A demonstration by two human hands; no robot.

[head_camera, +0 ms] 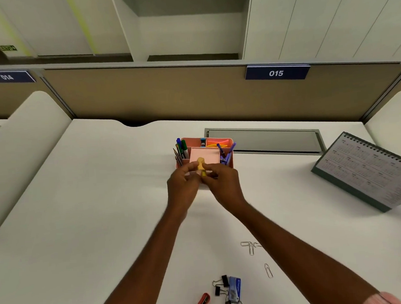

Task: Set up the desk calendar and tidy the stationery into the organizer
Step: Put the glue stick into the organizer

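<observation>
A pink organizer [229, 140] stands mid-desk with pens [181, 148] at its left, a pink note pad [207, 156] in the middle and purple items [227, 153] at its right. Just in front of it my left hand [181, 182] and my right hand [220, 181] together pinch a small yellow-orange item [201, 164]; what it is I cannot tell. The desk calendar [371, 170] stands upright at the right. Near the front edge lie a red sharpener [203, 301], black binder clips [222, 285], a blue stapler [234, 289] and paper clips [250, 247].
A grey cable hatch [265, 141] is set into the white desk [80, 207] behind the organizer. A tan partition [143, 91] with a "015" label [276, 73] closes the back. Rounded white dividers [23, 140] flank both sides.
</observation>
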